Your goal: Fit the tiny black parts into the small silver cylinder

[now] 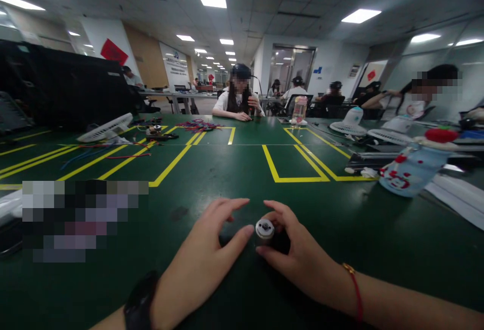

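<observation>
Both forearms are bare, with no sleeves in view. The left hand (206,264) wears no glove or ring; a black watch (140,304) with a broad dark strap wraps its wrist, and its face cannot be made out. The right hand (298,254) is also bare. Around the right wrist runs a thin red cord (356,292), a bracelet with a small gold-coloured bead or clasp at its upper end. The fingernails are short and plain.
</observation>
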Tool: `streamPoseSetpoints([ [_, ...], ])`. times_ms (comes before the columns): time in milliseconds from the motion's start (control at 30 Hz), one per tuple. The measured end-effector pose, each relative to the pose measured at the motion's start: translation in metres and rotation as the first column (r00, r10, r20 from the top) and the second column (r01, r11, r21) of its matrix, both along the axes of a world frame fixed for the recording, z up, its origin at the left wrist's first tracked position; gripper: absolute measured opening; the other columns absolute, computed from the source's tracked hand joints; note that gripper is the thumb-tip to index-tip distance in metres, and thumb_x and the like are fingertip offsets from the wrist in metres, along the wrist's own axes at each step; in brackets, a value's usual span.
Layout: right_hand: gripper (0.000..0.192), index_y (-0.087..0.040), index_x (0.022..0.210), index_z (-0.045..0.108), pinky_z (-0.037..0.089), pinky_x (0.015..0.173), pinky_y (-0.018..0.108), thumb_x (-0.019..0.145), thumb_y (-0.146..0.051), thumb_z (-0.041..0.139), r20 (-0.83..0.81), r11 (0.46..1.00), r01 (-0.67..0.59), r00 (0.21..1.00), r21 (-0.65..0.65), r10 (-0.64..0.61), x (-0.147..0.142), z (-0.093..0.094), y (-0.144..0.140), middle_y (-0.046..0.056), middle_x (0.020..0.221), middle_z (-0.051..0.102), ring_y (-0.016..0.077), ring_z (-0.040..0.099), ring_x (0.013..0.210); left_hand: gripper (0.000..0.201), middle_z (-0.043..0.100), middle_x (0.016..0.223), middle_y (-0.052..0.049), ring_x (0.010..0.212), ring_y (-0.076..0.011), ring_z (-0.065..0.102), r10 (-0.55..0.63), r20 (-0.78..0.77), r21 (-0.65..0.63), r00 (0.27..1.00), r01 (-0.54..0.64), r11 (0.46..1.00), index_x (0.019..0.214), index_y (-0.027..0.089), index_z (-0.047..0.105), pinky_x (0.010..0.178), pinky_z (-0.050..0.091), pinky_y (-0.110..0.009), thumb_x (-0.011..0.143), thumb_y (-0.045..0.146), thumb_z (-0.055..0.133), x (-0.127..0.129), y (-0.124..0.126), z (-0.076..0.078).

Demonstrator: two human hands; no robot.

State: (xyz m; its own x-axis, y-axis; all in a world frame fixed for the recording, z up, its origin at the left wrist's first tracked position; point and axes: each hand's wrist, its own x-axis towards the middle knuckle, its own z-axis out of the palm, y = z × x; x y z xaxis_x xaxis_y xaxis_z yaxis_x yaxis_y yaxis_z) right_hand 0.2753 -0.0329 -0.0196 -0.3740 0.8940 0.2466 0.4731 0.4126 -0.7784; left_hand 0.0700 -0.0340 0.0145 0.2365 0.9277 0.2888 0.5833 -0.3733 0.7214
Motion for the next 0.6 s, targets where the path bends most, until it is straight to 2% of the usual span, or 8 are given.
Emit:
streamPoseSetpoints([
  [67,0.066,-0.029,0.131,0.027,0.044,0.092,0.028,0.076,-0.025,0.064,-0.046,0.999,-0.014,0.999,-0.036,0.012,0.0,-0.001,0.001,-0.001,0.112,0.055,0.0092,0.054,0.099,0.02,0.059,0.112,-0.001,0.101,-0.0199,0.055,-0.081,-0.029,0.035,0.996,0.082,0.996,0.101,0.031,0.067,0.089,0.044,-0.035,0.084,0.033,0.057,0.016,0.0,0.01],
  [133,0.062,-0.028,0.126,0.031,0.045,0.09,0.027,0.075,-0.026,0.065,-0.064,0.998,-0.025,0.998,-0.059,0.021,-0.001,0.0,0.001,-0.001,0.112,0.055,0.0089,0.054,0.099,0.014,0.06,0.105,-0.001,0.099,-0.019,0.055,-0.11,-0.021,0.045,0.994,0.111,0.993,0.086,0.028,0.071,0.087,0.044,-0.033,0.084,0.03,0.057,0.024,0.003,0.018],
  [233,0.061,-0.028,0.126,0.032,0.045,0.089,0.026,0.074,-0.023,0.064,-0.049,0.999,-0.02,0.999,-0.044,0.018,-0.002,0.006,-0.001,-0.002,0.11,0.056,0.0085,0.054,0.098,0.015,0.06,0.096,0.0,0.092,-0.017,0.056,-0.086,0.036,0.027,0.996,0.085,0.996,0.083,0.027,0.071,0.084,0.044,-0.03,0.086,0.03,0.056,0.02,0.007,0.021],
  [333,0.052,-0.028,0.121,0.038,0.045,0.086,0.024,0.075,-0.019,0.06,-0.011,1.0,-0.006,1.0,0.014,0.006,-0.002,0.011,-0.003,-0.003,0.107,0.057,0.0077,0.055,0.094,0.016,0.06,0.095,0.001,0.092,-0.0173,0.056,-0.047,0.017,-0.041,0.999,0.048,0.998,0.085,0.03,0.072,0.084,0.043,-0.031,0.085,0.036,0.057,0.005,0.01,0.013],
  [433,0.041,-0.027,0.114,0.045,0.046,0.081,0.022,0.076,-0.019,0.058,0.036,0.999,-0.012,0.999,0.04,0.01,-0.001,0.011,-0.004,-0.003,0.104,0.057,0.0071,0.055,0.09,0.014,0.061,0.098,0.001,0.093,-0.0194,0.056,-0.101,-0.12,-0.121,0.988,0.087,0.989,0.084,0.033,0.073,0.084,0.042,-0.033,0.082,0.038,0.061,-0.004,0.013,-0.003],
  [533,0.051,-0.029,0.122,0.041,0.045,0.09,0.025,0.075,-0.022,0.06,0.099,0.994,0.007,0.995,0.111,-0.018,-0.002,0.008,-0.005,-0.003,0.114,0.055,0.009,0.053,0.1,0.012,0.063,0.099,0.002,0.095,-0.0216,0.055,-0.149,-0.255,-0.137,0.956,0.117,0.984,0.085,0.037,0.074,0.084,0.041,-0.036,0.08,0.038,0.063,-0.005,0.017,-0.016],
  [600,0.056,-0.032,0.127,0.037,0.042,0.097,0.028,0.076,-0.024,0.06,0.158,0.985,-0.008,0.987,0.173,-0.019,-0.002,0.006,-0.006,-0.003,0.121,0.052,0.0104,0.051,0.108,0.013,0.065,0.098,0.002,0.095,-0.0218,0.055,-0.154,-0.282,-0.133,0.947,0.12,0.984,0.087,0.038,0.073,0.084,0.041,-0.037,0.08,0.039,0.062,-0.005,0.017,-0.02],
])
